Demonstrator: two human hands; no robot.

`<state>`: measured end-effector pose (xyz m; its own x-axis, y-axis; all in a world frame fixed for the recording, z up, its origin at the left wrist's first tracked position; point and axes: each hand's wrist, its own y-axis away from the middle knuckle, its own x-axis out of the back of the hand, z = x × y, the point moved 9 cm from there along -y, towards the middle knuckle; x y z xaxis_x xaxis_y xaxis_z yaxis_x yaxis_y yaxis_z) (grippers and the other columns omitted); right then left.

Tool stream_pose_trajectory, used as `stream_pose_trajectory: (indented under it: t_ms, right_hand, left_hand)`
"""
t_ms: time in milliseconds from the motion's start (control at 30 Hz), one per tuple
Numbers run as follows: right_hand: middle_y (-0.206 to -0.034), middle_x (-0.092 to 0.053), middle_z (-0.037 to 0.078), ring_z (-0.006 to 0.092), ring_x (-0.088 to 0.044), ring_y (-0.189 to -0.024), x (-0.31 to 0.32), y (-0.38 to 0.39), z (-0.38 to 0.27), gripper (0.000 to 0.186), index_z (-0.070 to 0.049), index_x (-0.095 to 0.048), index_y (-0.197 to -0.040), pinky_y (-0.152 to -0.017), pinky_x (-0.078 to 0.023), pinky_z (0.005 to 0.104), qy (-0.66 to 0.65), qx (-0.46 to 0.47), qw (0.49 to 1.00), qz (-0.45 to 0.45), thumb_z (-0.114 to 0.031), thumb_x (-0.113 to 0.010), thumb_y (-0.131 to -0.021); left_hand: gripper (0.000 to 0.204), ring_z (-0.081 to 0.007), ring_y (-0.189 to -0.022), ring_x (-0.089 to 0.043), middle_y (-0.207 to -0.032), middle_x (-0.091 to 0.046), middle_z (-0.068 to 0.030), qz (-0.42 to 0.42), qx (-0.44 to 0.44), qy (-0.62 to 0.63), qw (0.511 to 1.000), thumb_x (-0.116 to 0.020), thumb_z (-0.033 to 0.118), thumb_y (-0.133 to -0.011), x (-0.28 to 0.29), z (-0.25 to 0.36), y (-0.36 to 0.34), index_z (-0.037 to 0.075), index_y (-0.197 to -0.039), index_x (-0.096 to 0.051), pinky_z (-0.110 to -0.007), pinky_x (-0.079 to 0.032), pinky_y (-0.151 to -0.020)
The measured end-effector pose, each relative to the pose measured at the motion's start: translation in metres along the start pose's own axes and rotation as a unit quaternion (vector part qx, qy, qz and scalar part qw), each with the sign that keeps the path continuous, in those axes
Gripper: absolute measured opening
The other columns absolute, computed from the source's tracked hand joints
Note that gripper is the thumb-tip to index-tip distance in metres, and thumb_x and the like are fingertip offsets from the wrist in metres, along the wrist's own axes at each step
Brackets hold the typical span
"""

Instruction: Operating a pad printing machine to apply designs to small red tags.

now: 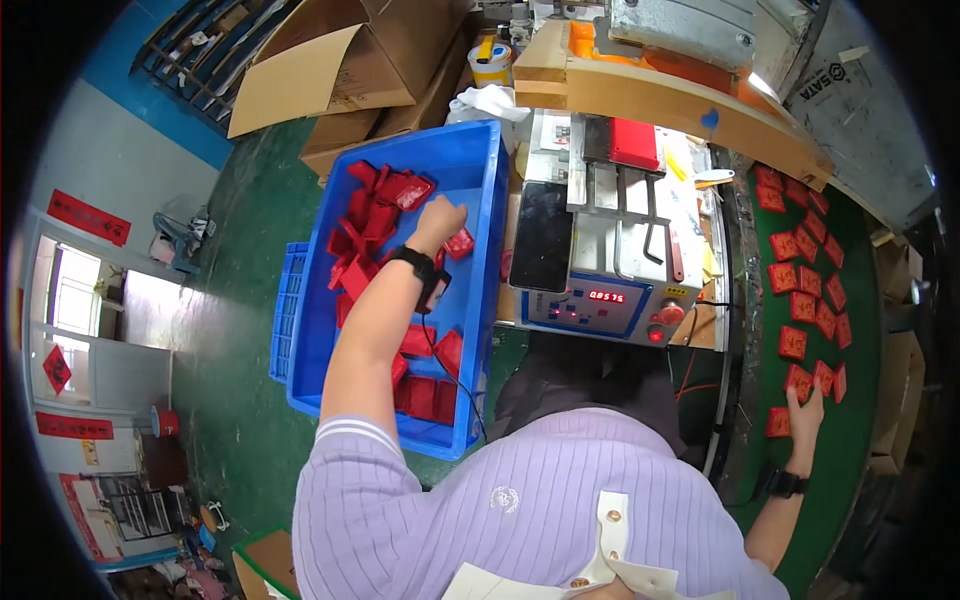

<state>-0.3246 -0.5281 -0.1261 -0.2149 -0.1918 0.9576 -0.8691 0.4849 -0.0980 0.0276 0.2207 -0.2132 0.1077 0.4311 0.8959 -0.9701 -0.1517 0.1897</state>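
My left hand (440,218) is over a blue plastic bin (482,300) holding several red packets (418,398), its fingers curled and closed; what they hold, if anything, is hidden. A red packet (459,243) lies just below it. On the right, a green conveyor belt (840,440) carries several red boxes (793,340) with gold markings. My right hand (805,418) is at the belt's near part, thumb and fingers closed around one of these boxes (823,376). Between bin and belt stands a machine (600,320) with a red display, a dark phone lying on it (540,240).
Open cardboard boxes (330,60) are stacked beyond the bin. A wooden frame (660,95) spans the back of the machine. A blue crate (290,310) sits left of the bin over the green floor (230,380). Cables (685,380) hang beside the machine. More cartons (895,400) stand right of the belt.
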Motion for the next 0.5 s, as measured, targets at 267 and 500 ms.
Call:
stream_pose_trajectory:
  t_ms: [267,500]
  right_hand:
    - [-0.122,-0.051,0.022,0.0343,-0.047,-0.116,0.052,-0.058,-0.186,0.059,0.002,-0.044,-0.127,-0.098,-0.036,0.0402,-0.097,0.192,0.977,0.015,-0.025,-0.065,-0.080]
    - [-0.126,-0.049,0.019,0.0332,-0.044,-0.119,0.044,-0.085,-0.294,0.057,-0.002,-0.045,-0.127,-0.101,-0.032,0.0396,-0.146,0.303,0.942,-0.019,-0.027,-0.064,-0.079]
  left_hand:
    - [0.055,-0.0395,-0.105,-0.057,-0.128,-0.043,-0.0272,-0.036,0.133,-0.098,0.986,-0.069,0.033,-0.072,-0.045,-0.005,0.007,-0.001,-0.114,-0.057,-0.042,-0.049,-0.088]
    - [0.036,-0.0362,-0.098,-0.061,-0.099,-0.061,-0.0280,-0.088,-0.020,-0.136,0.987,-0.065,0.017,-0.069,-0.043,0.004,-0.005,-0.006,-0.097,-0.062,-0.041,-0.050,-0.082]
